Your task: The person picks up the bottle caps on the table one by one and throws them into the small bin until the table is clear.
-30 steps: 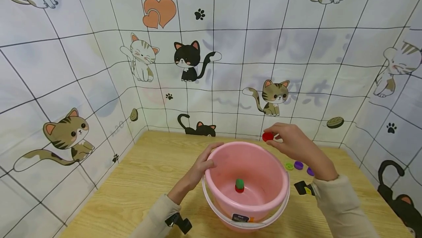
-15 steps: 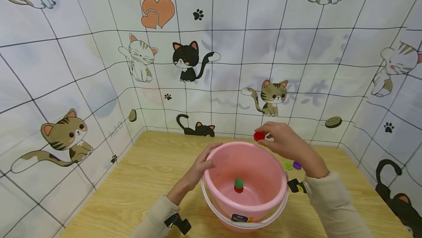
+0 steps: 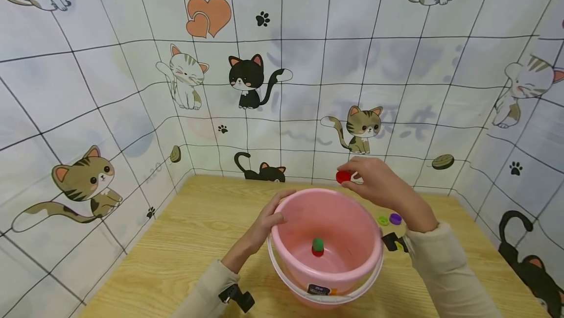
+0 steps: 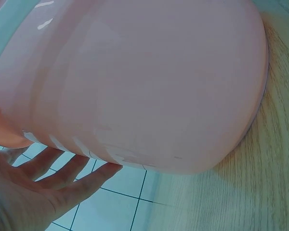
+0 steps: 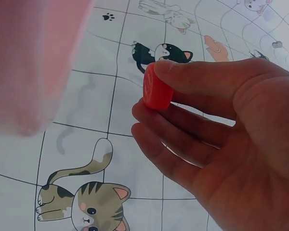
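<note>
A pink bucket (image 3: 326, 286) with a white handle stands on the table, its mouth toward me. My left hand (image 3: 264, 223) holds its left rim, thumb over the edge; in the left wrist view the fingers (image 4: 67, 175) lie along the outer wall. Above the far right rim, my right hand (image 3: 376, 181) pinches a red bottle cap (image 3: 343, 176) between thumb and fingers. The right wrist view shows this red cap (image 5: 156, 86) held on edge, apart from the bucket. On the bucket's floor a green piece (image 3: 317, 244) sits against a red one (image 3: 317, 253).
A light green cap (image 3: 383, 220) and a purple cap (image 3: 395, 218) lie on the wooden table (image 3: 211, 210), right of the bucket near my right forearm. Behind and at both sides stands a white grid-patterned sheet (image 3: 304, 63) printed with cats.
The right hand has moved left with the red cap, toward the bucket's far rim. Its forearm now hides a second purple cap. The left hand keeps its hold on the bucket.
</note>
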A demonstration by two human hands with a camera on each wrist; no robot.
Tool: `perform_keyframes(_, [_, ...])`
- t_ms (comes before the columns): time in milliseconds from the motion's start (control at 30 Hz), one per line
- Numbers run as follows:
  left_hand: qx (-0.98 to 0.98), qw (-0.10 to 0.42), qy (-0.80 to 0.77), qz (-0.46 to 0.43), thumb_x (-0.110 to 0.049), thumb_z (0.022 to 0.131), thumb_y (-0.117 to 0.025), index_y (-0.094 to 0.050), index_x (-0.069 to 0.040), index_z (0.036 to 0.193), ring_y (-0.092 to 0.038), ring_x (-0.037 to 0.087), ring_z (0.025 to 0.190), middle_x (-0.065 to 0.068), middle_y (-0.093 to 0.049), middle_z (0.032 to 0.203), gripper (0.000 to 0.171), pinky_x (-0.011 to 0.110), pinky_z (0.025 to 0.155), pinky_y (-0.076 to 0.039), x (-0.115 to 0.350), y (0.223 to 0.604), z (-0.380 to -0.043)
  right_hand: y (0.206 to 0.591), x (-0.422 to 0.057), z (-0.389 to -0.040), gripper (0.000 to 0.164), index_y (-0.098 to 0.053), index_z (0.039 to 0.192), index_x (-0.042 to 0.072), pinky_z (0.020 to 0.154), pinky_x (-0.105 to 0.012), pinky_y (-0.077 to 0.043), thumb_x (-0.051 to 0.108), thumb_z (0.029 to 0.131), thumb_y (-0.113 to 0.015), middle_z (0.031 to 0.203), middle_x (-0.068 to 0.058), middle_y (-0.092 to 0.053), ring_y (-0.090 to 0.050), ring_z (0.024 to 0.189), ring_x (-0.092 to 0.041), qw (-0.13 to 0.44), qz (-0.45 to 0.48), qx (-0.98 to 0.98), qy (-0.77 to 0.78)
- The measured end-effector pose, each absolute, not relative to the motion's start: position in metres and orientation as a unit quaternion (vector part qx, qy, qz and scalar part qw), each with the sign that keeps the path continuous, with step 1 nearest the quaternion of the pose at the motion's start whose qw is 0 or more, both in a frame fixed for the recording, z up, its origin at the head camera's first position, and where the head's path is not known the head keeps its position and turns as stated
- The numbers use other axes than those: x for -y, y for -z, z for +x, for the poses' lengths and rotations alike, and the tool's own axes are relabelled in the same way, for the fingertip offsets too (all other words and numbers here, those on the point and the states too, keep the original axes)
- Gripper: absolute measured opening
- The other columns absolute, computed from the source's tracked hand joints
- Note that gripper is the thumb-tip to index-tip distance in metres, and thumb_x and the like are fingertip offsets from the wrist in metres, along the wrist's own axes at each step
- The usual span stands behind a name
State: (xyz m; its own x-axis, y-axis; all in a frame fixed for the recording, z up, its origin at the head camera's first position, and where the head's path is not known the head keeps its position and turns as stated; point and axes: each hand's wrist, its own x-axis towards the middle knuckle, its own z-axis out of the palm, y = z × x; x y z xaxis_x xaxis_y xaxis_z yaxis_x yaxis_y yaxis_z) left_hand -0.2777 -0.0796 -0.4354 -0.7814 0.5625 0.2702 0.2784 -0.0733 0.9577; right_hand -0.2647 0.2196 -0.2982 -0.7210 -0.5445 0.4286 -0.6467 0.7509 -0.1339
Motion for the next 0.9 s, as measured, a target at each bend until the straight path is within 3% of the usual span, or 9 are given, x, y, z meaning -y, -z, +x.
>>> perform_keyframes(500, [-0.674, 0.106, -0.662, 0.310, -0.017, 0.089, -0.047, -0.036, -0.021, 0.159, -0.064, 0.048, 0.111, 0.021, -0.049, 0.149, 0.071, 0.064, 0.087, -0.058, 0.079, 0.434, -0.277, 0.289, -0.209, -0.264, 0.023, -0.076, 0.110, 0.003, 0.077, -0.038, -0.062, 0.008, 0.088, -0.078, 0.102, -0.008, -0.075, -0.072, 0.088, -0.025, 0.178, 0.338, 0.914, -0.134])
perform_keyframes(900, [-0.676, 0.103, -0.660, 0.310, -0.016, 0.089, -0.046, -0.033, -0.015, 0.160, -0.063, 0.046, 0.114, 0.021, -0.047, 0.150, 0.072, 0.060, 0.088, -0.059, 0.080, 0.435, -0.277, 0.287, -0.202, -0.267, 0.021, -0.077, 0.110, 0.004, 0.078, -0.039, -0.061, 0.009, 0.089, -0.077, 0.100, -0.006, -0.074, -0.073, 0.086, -0.023, 0.170, 0.349, 0.911, -0.137])
